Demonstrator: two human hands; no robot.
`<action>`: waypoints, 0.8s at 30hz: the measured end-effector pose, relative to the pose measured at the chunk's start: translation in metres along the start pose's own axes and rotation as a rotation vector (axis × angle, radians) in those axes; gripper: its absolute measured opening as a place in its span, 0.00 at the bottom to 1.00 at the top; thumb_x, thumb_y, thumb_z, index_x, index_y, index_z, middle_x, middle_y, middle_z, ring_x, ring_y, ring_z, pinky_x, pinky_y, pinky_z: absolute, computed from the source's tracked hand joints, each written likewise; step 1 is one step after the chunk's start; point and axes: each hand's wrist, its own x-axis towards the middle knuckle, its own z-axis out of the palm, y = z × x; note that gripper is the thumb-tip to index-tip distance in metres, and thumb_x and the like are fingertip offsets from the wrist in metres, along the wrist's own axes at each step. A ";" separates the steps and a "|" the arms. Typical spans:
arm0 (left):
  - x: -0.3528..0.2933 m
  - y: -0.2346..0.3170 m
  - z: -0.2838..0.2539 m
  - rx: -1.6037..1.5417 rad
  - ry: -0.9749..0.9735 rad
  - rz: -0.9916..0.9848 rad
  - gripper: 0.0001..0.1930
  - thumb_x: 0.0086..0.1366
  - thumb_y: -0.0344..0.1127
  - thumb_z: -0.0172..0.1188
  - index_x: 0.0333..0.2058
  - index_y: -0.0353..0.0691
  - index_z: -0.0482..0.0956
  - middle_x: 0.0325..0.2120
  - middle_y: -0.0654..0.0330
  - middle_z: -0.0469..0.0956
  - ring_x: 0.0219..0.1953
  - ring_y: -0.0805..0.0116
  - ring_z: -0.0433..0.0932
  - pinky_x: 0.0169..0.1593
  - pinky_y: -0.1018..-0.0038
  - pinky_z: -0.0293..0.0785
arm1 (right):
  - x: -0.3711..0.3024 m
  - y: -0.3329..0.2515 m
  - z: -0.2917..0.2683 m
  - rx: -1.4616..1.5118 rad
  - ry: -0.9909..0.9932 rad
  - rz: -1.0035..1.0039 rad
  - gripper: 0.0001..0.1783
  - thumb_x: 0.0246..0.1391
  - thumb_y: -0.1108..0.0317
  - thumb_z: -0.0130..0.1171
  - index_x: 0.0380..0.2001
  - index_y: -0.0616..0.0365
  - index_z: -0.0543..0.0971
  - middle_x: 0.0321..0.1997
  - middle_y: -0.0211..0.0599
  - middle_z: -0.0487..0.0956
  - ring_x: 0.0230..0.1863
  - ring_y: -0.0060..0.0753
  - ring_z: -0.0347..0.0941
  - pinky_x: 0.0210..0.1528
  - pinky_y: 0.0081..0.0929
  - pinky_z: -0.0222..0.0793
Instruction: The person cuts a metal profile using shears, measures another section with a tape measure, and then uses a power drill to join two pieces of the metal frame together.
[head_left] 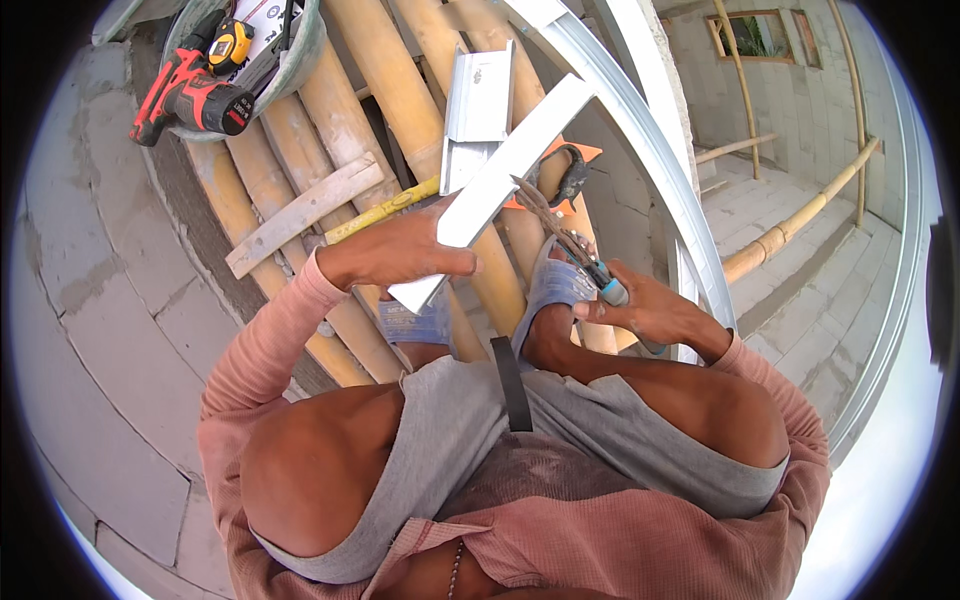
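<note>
My left hand [410, 245] is closed around a white metal channel [520, 155], which slants up to the right from between my feet. In my right hand [650, 305] is a pair of tin snips [572, 245] with blue-and-grey handles. The dark jaws of the snips point up and left, close to the channel's right edge; whether they touch it I cannot tell. Beyond my left hand, short metal channel pieces [480, 95] lie on the bamboo poles [385, 70]. An orange object [582, 152] with a black curved part [572, 178] is partly hidden behind the channel and snips.
A bucket [300, 75] at the upper left holds a red-and-black cordless drill [190, 95] and a yellow tape measure [231, 45]. A wooden board [305, 215] and a yellow strip [385, 210] lie across the poles. To the right run a long metal profile [640, 130] and a block wall.
</note>
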 end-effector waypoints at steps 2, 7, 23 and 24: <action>-0.003 0.010 0.000 0.035 0.008 0.008 0.40 0.61 0.45 0.66 0.65 0.28 0.62 0.38 0.53 0.81 0.38 0.68 0.80 0.45 0.69 0.76 | -0.004 0.000 0.001 0.025 0.005 -0.052 0.58 0.52 0.27 0.64 0.67 0.68 0.68 0.61 0.65 0.76 0.66 0.56 0.71 0.66 0.44 0.66; -0.016 0.019 0.001 0.181 0.045 0.071 0.49 0.59 0.50 0.62 0.74 0.39 0.52 0.48 0.48 0.77 0.40 0.61 0.77 0.47 0.68 0.77 | -0.010 -0.021 -0.007 0.093 -0.124 0.013 0.70 0.49 0.21 0.62 0.74 0.72 0.54 0.72 0.67 0.63 0.77 0.61 0.56 0.77 0.47 0.51; -0.017 0.032 0.018 0.115 -0.013 0.020 0.51 0.58 0.50 0.62 0.74 0.32 0.49 0.55 0.36 0.75 0.48 0.50 0.78 0.54 0.64 0.75 | -0.020 0.007 0.002 0.379 -0.214 0.117 0.48 0.49 0.64 0.68 0.74 0.61 0.62 0.63 0.48 0.74 0.68 0.44 0.68 0.70 0.33 0.60; -0.017 0.033 0.016 0.136 0.003 -0.018 0.50 0.58 0.50 0.62 0.74 0.32 0.50 0.54 0.37 0.75 0.48 0.50 0.78 0.54 0.64 0.74 | -0.022 -0.004 0.000 0.260 -0.118 0.061 0.47 0.50 0.64 0.66 0.73 0.61 0.62 0.65 0.49 0.74 0.68 0.45 0.68 0.70 0.34 0.61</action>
